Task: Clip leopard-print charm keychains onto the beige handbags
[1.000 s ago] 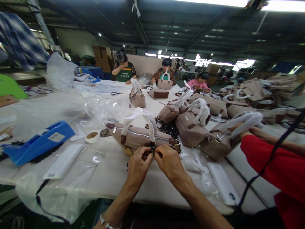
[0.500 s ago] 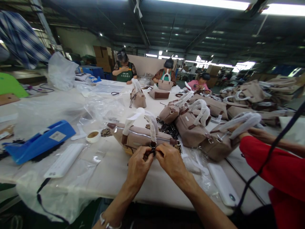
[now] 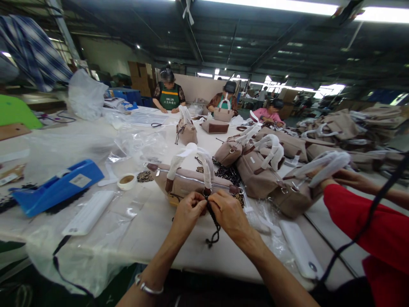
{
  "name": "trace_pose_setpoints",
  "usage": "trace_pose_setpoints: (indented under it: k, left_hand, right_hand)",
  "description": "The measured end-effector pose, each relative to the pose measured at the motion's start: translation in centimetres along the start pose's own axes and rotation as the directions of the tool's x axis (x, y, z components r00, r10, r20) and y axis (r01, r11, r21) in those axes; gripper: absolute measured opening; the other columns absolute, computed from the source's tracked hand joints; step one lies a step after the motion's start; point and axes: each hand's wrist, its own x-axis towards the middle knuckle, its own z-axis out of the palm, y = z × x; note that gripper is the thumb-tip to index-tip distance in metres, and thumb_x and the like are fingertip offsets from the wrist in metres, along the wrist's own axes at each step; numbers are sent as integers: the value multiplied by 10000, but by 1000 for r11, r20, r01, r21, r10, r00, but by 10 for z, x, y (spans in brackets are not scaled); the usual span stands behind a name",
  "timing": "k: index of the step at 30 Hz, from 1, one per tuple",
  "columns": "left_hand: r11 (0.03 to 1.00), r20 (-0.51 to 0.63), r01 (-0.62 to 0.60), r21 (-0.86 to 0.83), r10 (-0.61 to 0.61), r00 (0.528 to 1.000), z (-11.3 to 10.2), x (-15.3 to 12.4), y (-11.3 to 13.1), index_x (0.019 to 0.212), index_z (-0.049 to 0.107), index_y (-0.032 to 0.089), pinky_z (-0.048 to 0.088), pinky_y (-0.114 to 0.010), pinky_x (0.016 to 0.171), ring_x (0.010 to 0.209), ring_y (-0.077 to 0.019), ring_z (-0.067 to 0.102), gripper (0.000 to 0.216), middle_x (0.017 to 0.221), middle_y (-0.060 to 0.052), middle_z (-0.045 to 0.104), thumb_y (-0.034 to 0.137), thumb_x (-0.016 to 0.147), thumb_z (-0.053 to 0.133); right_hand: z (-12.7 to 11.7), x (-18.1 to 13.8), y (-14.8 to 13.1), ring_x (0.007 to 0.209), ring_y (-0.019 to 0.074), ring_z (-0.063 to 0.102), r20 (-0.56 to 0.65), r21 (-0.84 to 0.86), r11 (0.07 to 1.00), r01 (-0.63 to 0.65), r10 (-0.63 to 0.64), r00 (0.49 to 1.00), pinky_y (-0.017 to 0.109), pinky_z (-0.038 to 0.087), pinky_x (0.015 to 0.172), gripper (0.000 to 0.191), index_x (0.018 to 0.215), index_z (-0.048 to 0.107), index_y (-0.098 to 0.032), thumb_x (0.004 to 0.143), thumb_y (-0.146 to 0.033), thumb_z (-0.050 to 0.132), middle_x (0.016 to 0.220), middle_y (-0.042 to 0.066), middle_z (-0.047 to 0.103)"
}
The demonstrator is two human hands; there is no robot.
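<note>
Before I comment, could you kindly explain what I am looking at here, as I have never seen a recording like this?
There is no machine here. A person wears a camera on the head, so the one view looks forward and down at their own two bare hands. The left hand and right hand meet at the near side of a beige handbag and pinch a dark cord that dangles below them. The bag lies on a white table, along with a blue tape dispenser, a tape roll and a flat white pack. More handbags stand to the right, near a co-worker's red sleeve. Other people work at the far end.
</note>
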Motion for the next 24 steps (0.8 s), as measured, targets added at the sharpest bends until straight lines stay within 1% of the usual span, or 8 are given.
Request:
trace_pose_setpoints:
  k: [3, 7, 9, 13, 15, 18, 20, 24]
  left_hand:
    - [1000, 58, 4, -5, -4, 998, -1, 2, 0, 734, 530, 189, 433, -242, 562, 577, -146, 573, 216, 606, 17, 603, 389, 797, 582]
    - [953, -112, -127, 276, 163, 980, -2, -11, 6, 765, 529, 204, 406, -254, 625, 649, -144, 553, 191, 687, 22, 588, 357, 877, 504]
    - [915, -125, -163, 369, 222, 967, -1, -19, 8, 793, 534, 208, 396, -259, 639, 654, -143, 546, 179, 709, 24, 586, 347, 897, 490]
    - [919, -58, -209, 333, 241, 969, -2, -23, 6, 807, 538, 208, 413, -250, 638, 651, -138, 551, 192, 702, 28, 578, 352, 919, 478]
    - [915, -77, -226, 335, 266, 961, -4, -20, 2, 810, 543, 206, 424, -254, 640, 664, -144, 556, 201, 712, 21, 581, 351, 928, 468]
    - [817, -166, -302, 491, 428, 888, -5, -15, -8, 831, 563, 195, 438, -304, 728, 776, -185, 569, 170, 792, -16, 607, 320, 920, 487]
    - [708, -148, -333, 623, 524, 838, -4, -13, -14, 859, 580, 193, 432, -353, 790, 849, -221, 564, 115, 845, -37, 627, 302, 884, 553]
    - [603, -96, -290, 743, 524, 846, 7, -10, -18, 921, 594, 194, 439, -399, 805, 872, -256, 561, 148, 885, -51, 651, 274, 812, 654]
  right_hand:
    - [0, -2, 3, 768, 155, 603, -17, 103, 995, 1, 0, 1000, 260, 451, 751, 215, 815, 666, -198, 917, -148, 483, 812, 37, 628]
    - [-3, -4, 3, 783, 159, 609, -121, 327, 943, -60, 105, 987, 279, 501, 740, 182, 998, 663, -210, 849, -156, 573, 958, 46, 653]
    - [-4, -5, 1, 755, 144, 608, -139, 396, 916, -63, 128, 982, 272, 519, 709, 230, 1045, 675, -220, 830, -171, 610, 1046, 57, 632]
    - [-4, -5, -1, 891, 166, 625, -131, 419, 908, 7, 53, 990, 284, 511, 822, 132, 851, 743, -221, 831, -162, 627, 998, 60, 633]
    - [-4, -6, -1, 910, 173, 623, -126, 434, 901, -4, 65, 990, 288, 508, 829, 122, 807, 742, -215, 827, -156, 638, 965, 57, 637]
    - [-6, -6, -1, 909, 176, 618, -128, 454, 890, -24, 92, 988, 298, 498, 833, 107, 786, 728, -202, 826, -152, 643, 957, 57, 637]
    - [-7, -7, -1, 928, 178, 612, -132, 459, 888, -19, 89, 987, 300, 487, 846, 114, 776, 718, -193, 835, -146, 633, 968, 61, 630]
    - [-7, -8, 0, 992, 184, 595, -127, 451, 893, 0, 65, 990, 303, 466, 888, 139, 766, 708, -188, 847, -133, 610, 1013, 67, 611]
